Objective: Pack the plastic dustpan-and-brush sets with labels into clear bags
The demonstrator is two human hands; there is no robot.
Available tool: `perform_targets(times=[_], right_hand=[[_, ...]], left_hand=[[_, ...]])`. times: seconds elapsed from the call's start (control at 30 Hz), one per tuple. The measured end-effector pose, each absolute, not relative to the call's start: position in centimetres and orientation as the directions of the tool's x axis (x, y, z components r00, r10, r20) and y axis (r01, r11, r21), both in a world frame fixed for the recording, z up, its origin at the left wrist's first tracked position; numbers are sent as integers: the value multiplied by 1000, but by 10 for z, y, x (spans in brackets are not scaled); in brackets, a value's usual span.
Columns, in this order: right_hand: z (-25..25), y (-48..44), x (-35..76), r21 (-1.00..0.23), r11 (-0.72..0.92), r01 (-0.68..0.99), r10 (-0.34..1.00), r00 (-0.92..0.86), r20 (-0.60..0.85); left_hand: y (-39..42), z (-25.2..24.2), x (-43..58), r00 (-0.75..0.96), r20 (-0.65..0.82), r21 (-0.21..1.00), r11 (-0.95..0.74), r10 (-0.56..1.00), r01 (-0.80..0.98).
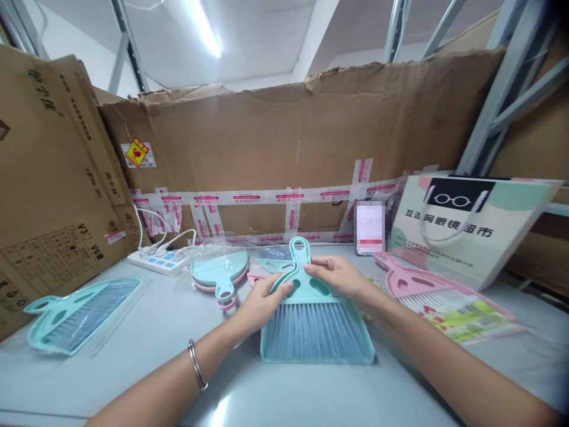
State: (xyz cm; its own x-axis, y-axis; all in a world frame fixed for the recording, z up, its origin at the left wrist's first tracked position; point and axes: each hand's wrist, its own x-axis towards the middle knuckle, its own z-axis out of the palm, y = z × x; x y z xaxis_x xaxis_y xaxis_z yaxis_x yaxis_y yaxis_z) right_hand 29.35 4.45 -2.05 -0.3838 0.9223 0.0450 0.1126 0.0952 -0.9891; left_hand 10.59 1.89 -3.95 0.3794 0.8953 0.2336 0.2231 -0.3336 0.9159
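Left hand (265,301): half closed, thumb over the left shoulder of a turquoise hand brush (313,286), other fingers mostly hidden behind. Right hand (335,274): curled in a light pinch, thumb on the opposite shoulder. Brush and matching dustpan (368,351): nested, set between both hands, each touching, neither nearer; long axis running away from the person, looped handle (300,257) outward, bristles (311,332) towards the body. Whether the lower edge meets the table (240,388), I cannot tell. Materials: smooth moulded plastic, rounded cut-outs; straight, dense blue-grey bristles, fanned. Adjacent, right: pink brush-and-dustpan set (448,305), with printed card. Left wrist: silver-coloured bangle (197,365), polished.
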Motion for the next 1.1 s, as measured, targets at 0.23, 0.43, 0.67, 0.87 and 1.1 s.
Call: perform_targets(times=[0.23,0.43,0.67,0.87,1.1], right_hand=[[-24,44,287,-979,131,157,931,-358,67],[-8,64,325,-925,309,222,950,-33,310],[-29,80,367,-440,96,893,979,-165,-122],[-37,77,355,-295,88,951,933,-182,-310],[-34,78,354,-515,125,848,952,-248,-178]], left_hand=[[19,-38,107,359,207,928,-299,910,221],[27,-33,93,189,243,934,-282,951,217],[48,-34,71,-185,204,973,-220,961,-71],[48,-36,72,-202,197,972,-218,959,-87],[48,-38,72,-234,243,966,-258,941,-36]])
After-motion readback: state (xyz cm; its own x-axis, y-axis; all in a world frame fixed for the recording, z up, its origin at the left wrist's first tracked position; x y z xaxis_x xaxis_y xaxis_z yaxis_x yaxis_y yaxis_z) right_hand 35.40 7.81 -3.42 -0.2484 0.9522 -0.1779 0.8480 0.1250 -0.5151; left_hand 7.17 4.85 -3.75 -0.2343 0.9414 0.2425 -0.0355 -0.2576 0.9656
